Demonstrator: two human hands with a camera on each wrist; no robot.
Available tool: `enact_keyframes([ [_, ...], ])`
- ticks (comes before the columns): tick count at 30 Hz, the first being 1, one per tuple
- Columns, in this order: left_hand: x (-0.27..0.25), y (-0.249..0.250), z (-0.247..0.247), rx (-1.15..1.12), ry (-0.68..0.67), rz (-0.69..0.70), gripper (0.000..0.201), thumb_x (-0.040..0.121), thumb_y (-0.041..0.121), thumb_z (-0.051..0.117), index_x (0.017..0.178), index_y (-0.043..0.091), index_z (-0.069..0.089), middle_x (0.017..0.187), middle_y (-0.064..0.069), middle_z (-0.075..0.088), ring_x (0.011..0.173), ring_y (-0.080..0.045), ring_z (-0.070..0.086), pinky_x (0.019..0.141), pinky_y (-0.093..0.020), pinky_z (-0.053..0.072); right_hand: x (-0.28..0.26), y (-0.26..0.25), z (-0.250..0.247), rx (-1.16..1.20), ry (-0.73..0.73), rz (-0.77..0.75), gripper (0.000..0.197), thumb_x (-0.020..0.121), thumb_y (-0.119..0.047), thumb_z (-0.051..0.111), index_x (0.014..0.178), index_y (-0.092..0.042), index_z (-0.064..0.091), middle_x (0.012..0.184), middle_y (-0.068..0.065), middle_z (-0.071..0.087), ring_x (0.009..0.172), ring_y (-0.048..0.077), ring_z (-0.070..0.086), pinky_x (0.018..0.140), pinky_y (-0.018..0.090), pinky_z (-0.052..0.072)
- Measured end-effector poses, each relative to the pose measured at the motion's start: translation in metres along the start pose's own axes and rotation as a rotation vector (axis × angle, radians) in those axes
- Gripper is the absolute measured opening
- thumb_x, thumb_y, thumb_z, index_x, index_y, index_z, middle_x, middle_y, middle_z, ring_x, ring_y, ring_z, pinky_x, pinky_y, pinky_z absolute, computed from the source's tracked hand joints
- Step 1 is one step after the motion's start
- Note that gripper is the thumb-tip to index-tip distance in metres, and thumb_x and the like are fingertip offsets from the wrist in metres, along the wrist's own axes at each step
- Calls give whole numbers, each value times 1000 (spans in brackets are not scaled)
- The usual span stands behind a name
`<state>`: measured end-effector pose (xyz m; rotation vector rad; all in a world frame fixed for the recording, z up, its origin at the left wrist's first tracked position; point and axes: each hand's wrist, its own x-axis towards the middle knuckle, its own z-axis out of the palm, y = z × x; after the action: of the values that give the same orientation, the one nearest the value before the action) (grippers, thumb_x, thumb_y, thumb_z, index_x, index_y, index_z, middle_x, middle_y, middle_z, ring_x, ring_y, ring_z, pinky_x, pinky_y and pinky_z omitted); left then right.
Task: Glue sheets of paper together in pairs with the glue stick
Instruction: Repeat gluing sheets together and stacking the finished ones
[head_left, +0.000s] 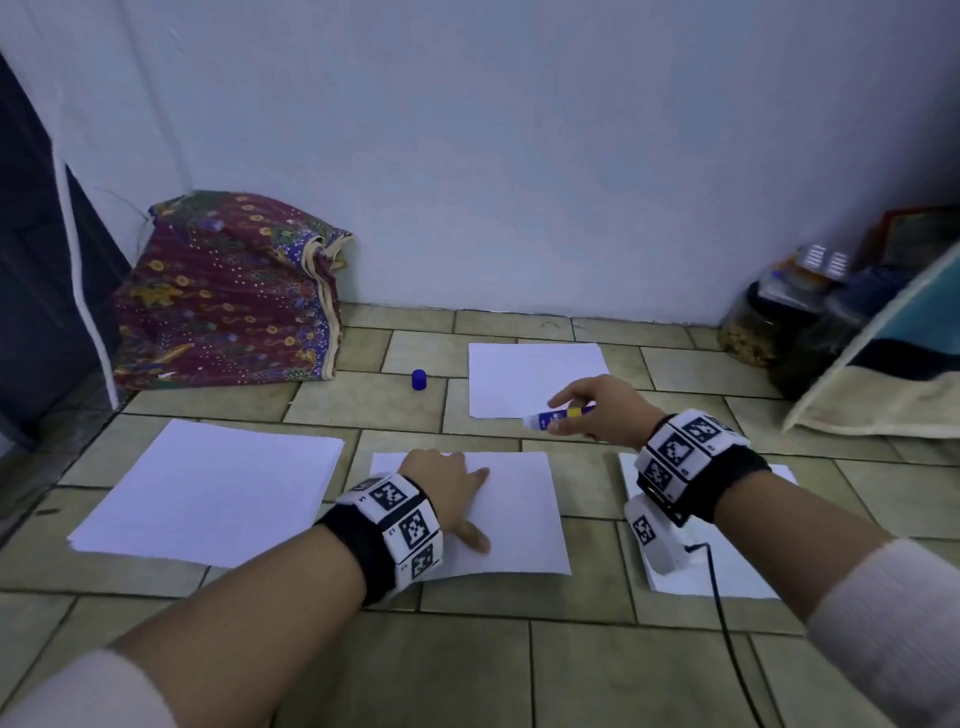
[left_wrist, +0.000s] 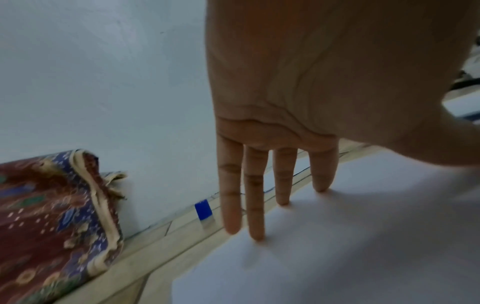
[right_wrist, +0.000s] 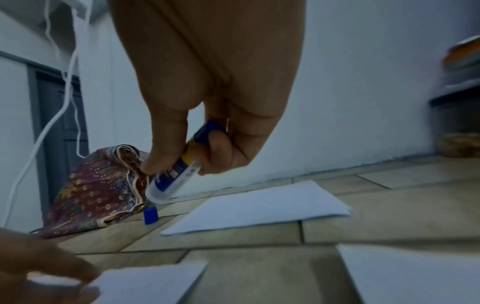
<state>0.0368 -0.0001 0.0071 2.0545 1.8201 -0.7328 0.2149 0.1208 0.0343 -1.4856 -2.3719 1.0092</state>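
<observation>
My left hand (head_left: 449, 480) lay flat on the middle sheet (head_left: 524, 514), fingers (left_wrist: 255, 205) straight and a little apart, tips near its far left edge. Bare tile showed between this sheet, the stack (head_left: 208, 491) to the left and the pile (head_left: 727, 566) under my right wrist. Just beyond, my right hand (head_left: 602, 410) hung in the air, thumb and fingers clamped on the uncapped glue stick (head_left: 558, 417), above the near edge of the far sheet (head_left: 519, 374). The cap (head_left: 418, 380) stood left of that sheet, apart on tile.
</observation>
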Motion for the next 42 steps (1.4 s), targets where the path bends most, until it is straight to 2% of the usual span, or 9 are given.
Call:
enact_keyframes([
  [4,2,4,-5,-23,22,-34,84,83,75,40,145,18,32,132,-11,44,116,-29,49,79,-33,36,-4,15,7,130,124,51,28,67,-21,85,85,-12,66,79,-2,56,73,13,53,66,21,43],
  [7,3,8,-10,-95,104,-60,71,88,66,47,132,11,44,130,-9,44,115,-26,49,82,-34,39,-1,19,17,227,147,93,24,69,-12,83,88,-5,69,77,1,60,70,13,53,64,20,43],
  [12,22,10,-8,-252,233,-27,87,83,58,62,145,10,24,149,-3,28,128,-24,38,94,-39,45,4,13,30,368,166,30,15,84,-3,67,97,-7,62,82,7,67,64,19,63,56,17,51],
  [16,35,10,-6,-179,178,-27,87,80,62,61,144,15,26,148,0,33,128,-25,33,91,-40,45,10,5,40,333,188,-25,13,86,-2,64,95,-10,60,94,12,67,84,27,69,78,33,58],
  [19,37,10,-4,-150,160,-49,88,79,63,61,144,16,26,149,1,33,128,-24,32,90,-40,45,15,-1,49,273,157,-71,14,86,-2,63,97,-10,61,92,7,65,85,25,67,84,38,56],
  [23,39,8,-3,-135,148,-48,92,80,65,59,148,17,20,152,3,27,130,-25,30,92,-41,43,20,-7,55,132,153,-116,17,86,-1,62,102,-5,62,94,9,66,81,19,61,83,32,54],
  [28,40,7,-1,-119,143,-57,97,79,68,57,150,18,16,154,4,24,131,-24,30,93,-41,41,25,-10,51,-19,80,-168,16,88,-2,60,103,-5,60,100,11,67,85,23,63,75,23,46],
  [35,39,7,-1,-124,147,-67,96,79,69,57,150,18,19,155,3,23,133,-24,30,96,-42,41,18,-5,42,-138,-33,-164,15,90,-7,60,105,-9,57,101,12,66,93,26,64,84,32,51],
  [42,38,6,1,-136,156,-46,97,80,70,54,151,17,15,157,4,18,134,-25,26,97,-44,40,-13,15,33,-120,-74,-210,18,88,0,57,105,-6,58,88,-1,64,77,10,58,64,4,39],
])
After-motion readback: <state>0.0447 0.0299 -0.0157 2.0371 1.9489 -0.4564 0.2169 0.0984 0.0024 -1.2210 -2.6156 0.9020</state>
